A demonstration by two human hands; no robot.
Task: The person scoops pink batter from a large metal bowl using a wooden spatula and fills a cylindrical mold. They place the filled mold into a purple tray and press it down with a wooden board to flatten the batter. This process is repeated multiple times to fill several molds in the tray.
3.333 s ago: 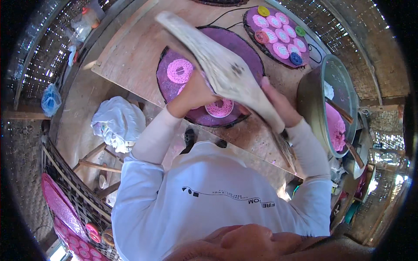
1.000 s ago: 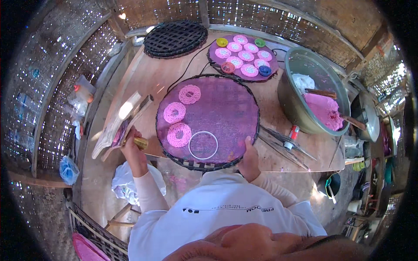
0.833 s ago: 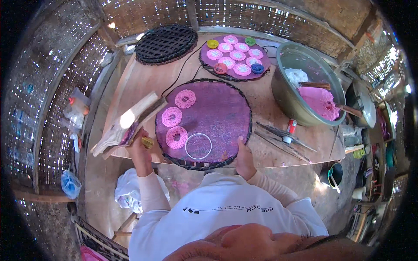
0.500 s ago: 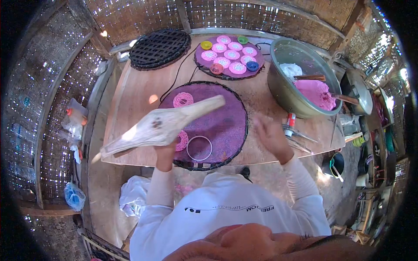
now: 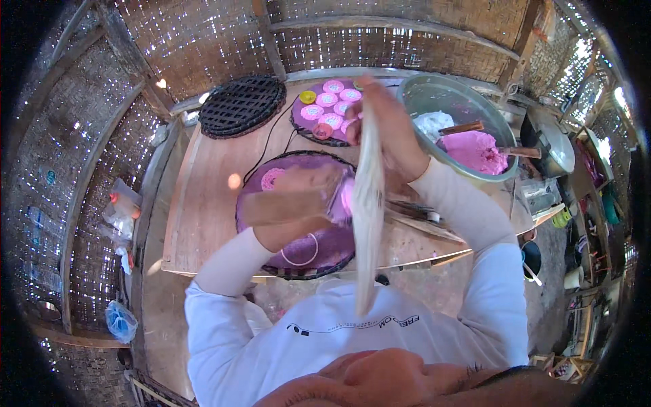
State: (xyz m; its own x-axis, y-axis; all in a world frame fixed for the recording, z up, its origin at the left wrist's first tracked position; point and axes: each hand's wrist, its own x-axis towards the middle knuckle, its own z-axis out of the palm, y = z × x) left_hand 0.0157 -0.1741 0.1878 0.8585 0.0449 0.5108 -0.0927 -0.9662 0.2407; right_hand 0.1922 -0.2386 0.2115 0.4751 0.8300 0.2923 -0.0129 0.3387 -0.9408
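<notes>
A flat light-brown wooden table (image 5: 203, 210) bears a deep green-grey round tub (image 5: 475, 102) and a round purple-topped woven tray (image 5: 332, 245). Over the tray's right edge, a long pale wooden bar (image 5: 367, 210) points toward the body, the right hand (image 5: 397, 132) clasped around its far end; the blurred left hand (image 5: 291, 232) is at a brown wooden block (image 5: 278, 208), its grip impossible to tell; a thin white ring (image 5: 314, 255) lies below

Interior in moderate daylight, entering as pinpricks through the woven wall (image 5: 380, 49) beyond the right hand (image 5: 395, 132); glare is strongest farther right. A light spot marks the bench (image 5: 200, 217) left of the left hand (image 5: 302, 229), which is motion-blurred; the wood (image 5: 368, 217) between the hands is softened. Outward, straight edges bow toward a black rim.
</notes>
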